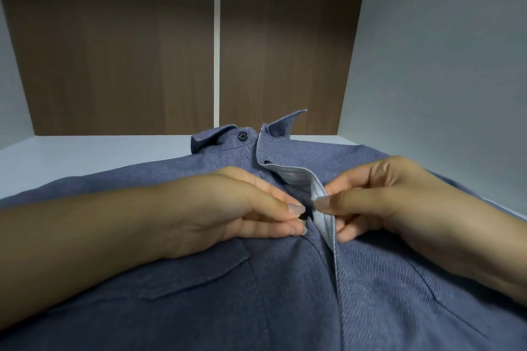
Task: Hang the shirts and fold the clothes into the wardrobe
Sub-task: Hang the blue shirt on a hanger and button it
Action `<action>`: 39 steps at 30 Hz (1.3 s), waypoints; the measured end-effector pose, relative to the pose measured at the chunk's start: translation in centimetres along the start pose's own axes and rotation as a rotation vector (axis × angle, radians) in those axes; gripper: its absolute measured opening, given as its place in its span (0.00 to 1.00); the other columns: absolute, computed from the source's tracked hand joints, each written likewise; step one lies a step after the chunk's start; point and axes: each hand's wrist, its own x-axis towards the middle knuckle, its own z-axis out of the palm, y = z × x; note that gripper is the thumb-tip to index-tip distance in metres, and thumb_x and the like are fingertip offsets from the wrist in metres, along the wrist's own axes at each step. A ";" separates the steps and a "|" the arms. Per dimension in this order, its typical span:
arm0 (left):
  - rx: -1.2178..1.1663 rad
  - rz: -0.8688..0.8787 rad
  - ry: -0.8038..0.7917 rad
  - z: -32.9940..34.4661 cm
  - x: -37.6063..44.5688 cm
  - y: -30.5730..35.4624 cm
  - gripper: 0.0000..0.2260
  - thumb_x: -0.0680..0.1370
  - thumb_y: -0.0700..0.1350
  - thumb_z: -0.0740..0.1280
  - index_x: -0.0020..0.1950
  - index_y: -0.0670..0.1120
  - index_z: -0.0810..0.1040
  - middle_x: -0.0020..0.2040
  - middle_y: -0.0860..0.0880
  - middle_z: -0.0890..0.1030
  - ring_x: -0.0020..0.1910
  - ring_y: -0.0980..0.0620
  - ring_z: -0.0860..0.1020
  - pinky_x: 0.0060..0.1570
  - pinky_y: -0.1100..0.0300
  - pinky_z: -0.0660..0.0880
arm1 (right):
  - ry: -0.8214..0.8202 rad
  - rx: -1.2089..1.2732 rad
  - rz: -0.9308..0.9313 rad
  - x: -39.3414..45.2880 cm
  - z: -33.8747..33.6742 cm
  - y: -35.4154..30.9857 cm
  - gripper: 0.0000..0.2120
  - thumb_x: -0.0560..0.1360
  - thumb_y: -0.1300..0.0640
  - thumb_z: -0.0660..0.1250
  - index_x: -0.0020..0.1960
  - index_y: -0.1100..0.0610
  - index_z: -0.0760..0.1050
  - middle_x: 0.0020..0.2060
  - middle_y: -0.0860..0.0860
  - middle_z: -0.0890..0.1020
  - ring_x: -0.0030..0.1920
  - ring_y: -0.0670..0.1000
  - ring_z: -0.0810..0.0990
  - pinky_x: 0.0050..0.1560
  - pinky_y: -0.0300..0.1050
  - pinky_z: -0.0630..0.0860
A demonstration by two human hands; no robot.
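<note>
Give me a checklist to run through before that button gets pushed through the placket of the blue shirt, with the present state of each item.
1. Button held: the left hand pinches the dark button between thumb and fingers. Ok.
2. Placket held: the right hand pinches the placket edge, its pale inner side turned up. Ok.
3. Buttonhole lined up with the button: the hole is hidden by the fingertips. Cannot tell.
4. Shirt lies flat on the white shelf, front up. Ok.
5. Buttons above: the collar button is undone and the collar open. Not ok, if every button should be closed.
</note>
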 end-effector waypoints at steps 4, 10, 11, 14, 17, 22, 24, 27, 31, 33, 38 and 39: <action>-0.002 0.005 0.013 0.0 0.1 0.0 0.07 0.61 0.37 0.74 0.37 0.39 0.85 0.39 0.40 0.85 0.38 0.53 0.85 0.33 0.69 0.77 | -0.024 0.014 0.031 0.1 0.0 0.5 0.13 0.58 0.57 0.75 0.39 0.64 0.84 0.32 0.61 0.82 0.29 0.50 0.81 0.33 0.36 0.78; -0.036 -0.012 0.054 0.0 0.3 -0.2 0.06 0.70 0.30 0.71 0.35 0.38 0.85 0.37 0.40 0.85 0.37 0.51 0.85 0.32 0.68 0.78 | -0.100 0.233 0.120 -0.1 -0.6 0.3 0.15 0.55 0.60 0.72 0.38 0.68 0.83 0.33 0.61 0.83 0.31 0.50 0.82 0.33 0.37 0.79; -0.053 -0.013 0.068 0.1 0.3 -0.1 0.06 0.70 0.30 0.71 0.35 0.37 0.85 0.37 0.40 0.85 0.36 0.51 0.85 0.31 0.68 0.78 | -0.110 0.253 0.131 -0.1 -0.6 0.3 0.14 0.55 0.60 0.72 0.38 0.67 0.83 0.34 0.60 0.83 0.32 0.50 0.83 0.34 0.36 0.79; -0.079 -0.012 0.105 0.1 0.5 -0.1 0.06 0.71 0.27 0.69 0.37 0.34 0.83 0.37 0.40 0.84 0.33 0.51 0.84 0.30 0.66 0.78 | -0.124 0.239 0.120 -0.1 -0.1 0.4 0.11 0.56 0.62 0.75 0.38 0.64 0.85 0.34 0.58 0.84 0.33 0.48 0.83 0.34 0.33 0.78; -0.058 -0.019 0.108 0.0 0.5 -0.2 0.06 0.72 0.27 0.69 0.37 0.34 0.83 0.37 0.40 0.84 0.33 0.51 0.84 0.30 0.65 0.78 | -0.108 0.178 0.098 0.2 0.4 0.6 0.11 0.54 0.62 0.76 0.36 0.62 0.85 0.32 0.57 0.83 0.30 0.47 0.82 0.32 0.33 0.78; -0.025 -0.082 -0.002 0.0 0.6 0.6 0.09 0.64 0.48 0.74 0.36 0.42 0.86 0.37 0.44 0.85 0.35 0.52 0.84 0.33 0.65 0.79 | -0.070 0.053 0.054 0.3 1.1 0.9 0.07 0.56 0.64 0.78 0.33 0.61 0.82 0.27 0.58 0.80 0.24 0.48 0.77 0.28 0.35 0.75; 0.052 -0.082 -0.033 0.2 0.4 0.7 0.09 0.63 0.50 0.75 0.35 0.46 0.87 0.36 0.47 0.85 0.35 0.56 0.84 0.35 0.67 0.78 | -0.061 -0.015 0.037 0.2 1.2 1.0 0.06 0.61 0.67 0.78 0.34 0.61 0.82 0.26 0.57 0.80 0.24 0.48 0.76 0.28 0.34 0.74; 0.100 -0.079 -0.053 0.3 0.2 0.7 0.03 0.68 0.41 0.75 0.36 0.43 0.86 0.38 0.46 0.85 0.37 0.57 0.84 0.37 0.68 0.78 | -0.066 -0.114 0.029 0.2 1.2 0.9 0.05 0.63 0.65 0.78 0.35 0.60 0.83 0.26 0.55 0.80 0.25 0.47 0.75 0.29 0.35 0.74; 0.152 -0.062 -0.011 0.3 -0.1 0.6 0.11 0.71 0.34 0.72 0.29 0.42 0.82 0.34 0.47 0.82 0.36 0.57 0.83 0.38 0.68 0.78 | -0.119 -0.293 0.043 0.1 0.8 0.2 0.07 0.62 0.60 0.80 0.34 0.57 0.81 0.25 0.53 0.79 0.24 0.46 0.74 0.27 0.34 0.72; 0.195 -0.053 0.020 0.5 -0.3 0.6 0.13 0.72 0.33 0.72 0.27 0.42 0.80 0.30 0.47 0.80 0.34 0.57 0.82 0.37 0.68 0.78 | -0.155 -0.356 0.048 0.2 0.8 -0.3 0.08 0.63 0.59 0.79 0.33 0.57 0.80 0.24 0.52 0.78 0.22 0.44 0.73 0.25 0.34 0.71; 0.259 -0.034 0.090 0.6 -0.2 0.4 0.04 0.71 0.32 0.72 0.38 0.36 0.78 0.33 0.43 0.78 0.33 0.55 0.82 0.37 0.68 0.78 | -0.180 -0.421 0.017 0.3 1.1 -0.5 0.08 0.65 0.58 0.79 0.32 0.56 0.80 0.24 0.51 0.77 0.23 0.45 0.72 0.25 0.34 0.70; 0.267 -0.034 0.094 0.6 -0.2 0.4 0.02 0.71 0.32 0.72 0.40 0.36 0.79 0.34 0.42 0.78 0.33 0.55 0.82 0.37 0.67 0.79 | -0.187 -0.416 0.017 0.2 1.0 -0.5 0.08 0.65 0.58 0.79 0.33 0.56 0.80 0.24 0.52 0.78 0.24 0.45 0.73 0.26 0.34 0.70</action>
